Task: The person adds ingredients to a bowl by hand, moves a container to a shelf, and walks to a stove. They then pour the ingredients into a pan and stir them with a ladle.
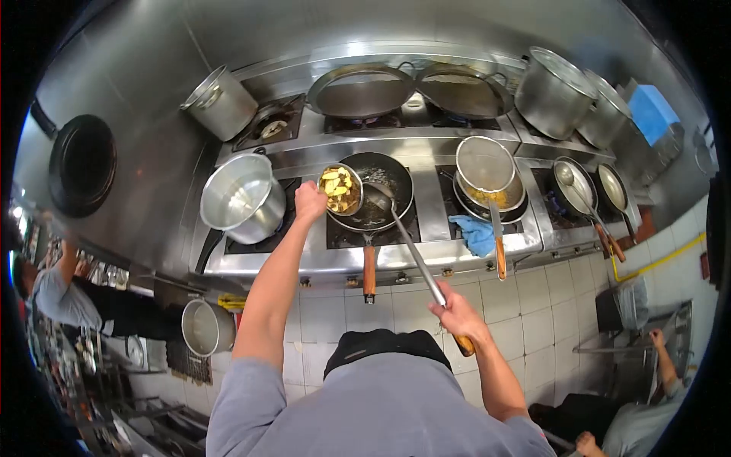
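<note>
My left hand (309, 201) holds a small metal bowl (340, 190) of yellow food pieces, tilted over the rim of a dark wok (388, 179) on the stove. My right hand (457, 314) grips the wooden end of a long metal ladle (415, 251), whose scoop rests inside the wok. The wok's wooden handle (369, 274) points toward me.
A large steel pot (242, 199) stands left of the wok. A strainer over a pan (487, 174), a blue cloth (475, 233), more pans (586, 186) and big pots (556, 91) fill the stove. Other people stand at far left (61, 297) and lower right (647, 411).
</note>
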Tool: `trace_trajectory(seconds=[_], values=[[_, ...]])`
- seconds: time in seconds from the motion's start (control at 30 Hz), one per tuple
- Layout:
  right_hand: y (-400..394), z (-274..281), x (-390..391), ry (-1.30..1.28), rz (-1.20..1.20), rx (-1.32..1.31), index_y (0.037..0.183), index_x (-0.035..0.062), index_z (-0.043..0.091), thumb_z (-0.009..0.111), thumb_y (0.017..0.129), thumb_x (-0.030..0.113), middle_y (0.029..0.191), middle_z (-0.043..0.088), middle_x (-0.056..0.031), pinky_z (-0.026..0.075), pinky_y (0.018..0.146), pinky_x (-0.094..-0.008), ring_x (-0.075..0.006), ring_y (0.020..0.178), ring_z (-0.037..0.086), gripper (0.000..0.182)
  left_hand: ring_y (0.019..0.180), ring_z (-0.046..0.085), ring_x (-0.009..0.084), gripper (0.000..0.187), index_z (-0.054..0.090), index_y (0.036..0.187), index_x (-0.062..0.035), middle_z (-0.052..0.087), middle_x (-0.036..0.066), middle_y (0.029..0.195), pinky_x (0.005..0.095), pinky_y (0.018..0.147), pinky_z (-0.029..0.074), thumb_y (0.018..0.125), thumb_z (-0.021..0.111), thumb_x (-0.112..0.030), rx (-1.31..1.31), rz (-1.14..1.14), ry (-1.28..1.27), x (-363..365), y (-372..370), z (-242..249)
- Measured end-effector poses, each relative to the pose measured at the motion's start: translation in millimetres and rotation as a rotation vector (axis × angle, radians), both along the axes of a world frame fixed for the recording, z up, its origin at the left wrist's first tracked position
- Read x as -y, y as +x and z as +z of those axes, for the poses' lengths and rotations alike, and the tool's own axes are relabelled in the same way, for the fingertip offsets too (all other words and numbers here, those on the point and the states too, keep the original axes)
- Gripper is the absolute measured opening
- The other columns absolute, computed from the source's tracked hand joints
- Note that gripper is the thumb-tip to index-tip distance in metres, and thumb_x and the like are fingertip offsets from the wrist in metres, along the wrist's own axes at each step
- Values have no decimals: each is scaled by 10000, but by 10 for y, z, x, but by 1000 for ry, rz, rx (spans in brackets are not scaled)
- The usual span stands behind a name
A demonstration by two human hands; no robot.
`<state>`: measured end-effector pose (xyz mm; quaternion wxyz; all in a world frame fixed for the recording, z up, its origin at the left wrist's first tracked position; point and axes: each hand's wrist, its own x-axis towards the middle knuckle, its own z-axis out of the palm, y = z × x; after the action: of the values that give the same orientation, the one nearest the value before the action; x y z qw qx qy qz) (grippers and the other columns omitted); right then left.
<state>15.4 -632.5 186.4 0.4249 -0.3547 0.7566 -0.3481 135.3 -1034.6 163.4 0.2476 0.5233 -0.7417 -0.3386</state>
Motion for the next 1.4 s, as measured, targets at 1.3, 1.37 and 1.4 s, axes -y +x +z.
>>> trace_trajectory(seconds=[1.3,1.37,1.4], values=[[-485,-73,148,-192,121,-591,1276,-51,384,569,721,30,807,596,-286,477,673,-508,-440,734,595,591,554,594,160,259,421,645,-53,542,66,653,258,517,521,832,596,-16,-831,362,204,-714,290,15],[-553,-261,365,-259,159,-721,1292,-35,364,568,710,43,833,594,-264,486,659,-494,-435,732,598,621,546,588,152,244,424,675,-66,550,61,672,251,534,525,845,593,-21,-959,389,265,-922,494,-28],[-588,-399,478,-267,186,-714,1292,-35,364,568,710,43,833,594,-264,486,659,-494,-435,732,598,621,546,588,152,244,424,675,-66,550,61,672,251,534,525,845,593,-21,-960,416,253,-1031,610,-51]])
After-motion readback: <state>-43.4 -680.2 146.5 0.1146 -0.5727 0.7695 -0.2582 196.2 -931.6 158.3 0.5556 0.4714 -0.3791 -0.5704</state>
